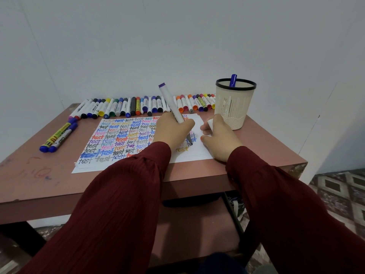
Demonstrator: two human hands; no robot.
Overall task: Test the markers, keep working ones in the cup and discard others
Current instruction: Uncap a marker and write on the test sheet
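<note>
Currently one marker [171,102] is in use: a round, smooth white barrel with a purple end pointing up and its dark tip down on the right part of the sheet of paper [197,153]. The left hand [173,131] grips it low on the barrel, fingers curled tight around it. The right hand [219,137] rests on the paper just beside it, its fingers curled around a small white cap [210,123].

The one flat white sheet is covered in rows of the word "test" in many colours. To its right stands one cup [234,107], a beige plastic cylinder with a black rim, slotted ribbed sides and a dimpled base. It holds one blue marker [233,80].

A long row of markers [138,106], too many to count surely, lies side by side along the far edge. Two more markers [59,136], one yellow and one white, both blue-capped, lie together at the left.

Everything sits on one reddish-brown table [49,184] with faint scribbles. Both sleeves [122,204] are dark red ribbed cloth.
</note>
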